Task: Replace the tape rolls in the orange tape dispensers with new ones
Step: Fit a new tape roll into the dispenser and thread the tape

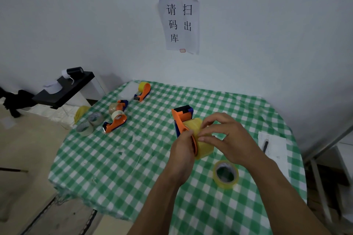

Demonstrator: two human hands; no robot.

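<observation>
Orange plastic tape dispenser [180, 120], at centre frame over the green-checked table [114, 158], is gripped by the left hand [182, 149]. The right hand [229, 139] pinches at its yellow tape roll [204, 147]. If the fingertips slip, the sticky end could fold onto itself.

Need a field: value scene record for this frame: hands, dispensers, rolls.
left hand: grips held dispenser
right hand: fingers curled on yellow roll against that dispenser
spare roll: yellow, flat on checked table, beside right forearm
far dispenser: loaded, far table edge
mid-left dispenser: loaded
near-left dispenser: loaded
clear rolls: two, left table edge
</observation>
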